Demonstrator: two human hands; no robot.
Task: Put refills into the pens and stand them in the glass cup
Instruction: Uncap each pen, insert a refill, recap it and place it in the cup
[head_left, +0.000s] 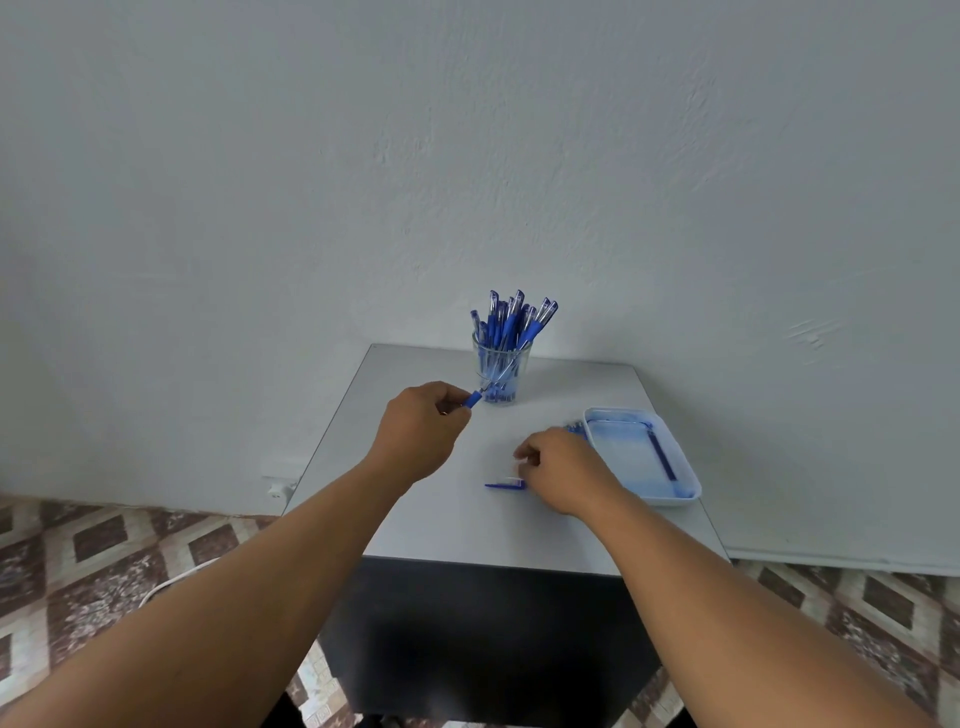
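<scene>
**Hands at work over pen parts, cup nearly full**

Forearms reach in from the near edge over a small grey table (415, 519) with a dark front. The right hand (563, 475) rests low on the tabletop, fingers curled down onto a pen cap (505, 484) with a blue clip and a clear body that lies flat just left of it; the fingertips appear to touch or pinch the cap's clear end, though the exact grip is hard to make out. Just beyond that hand, touching nothing but the table, sits a white tray (691, 480) holding one blue refill (661, 454) along its right side. A few blue pieces lie at the tray's left corner, too small to identify. Farther left, the left hand (421, 428) is raised, fingers closed around a pen (480, 395), its blue grip and tip pointing toward the glass cup (501, 371). The cup stands at the far edge of the table near the wall, packed with upright blue pens (514, 319).
</scene>
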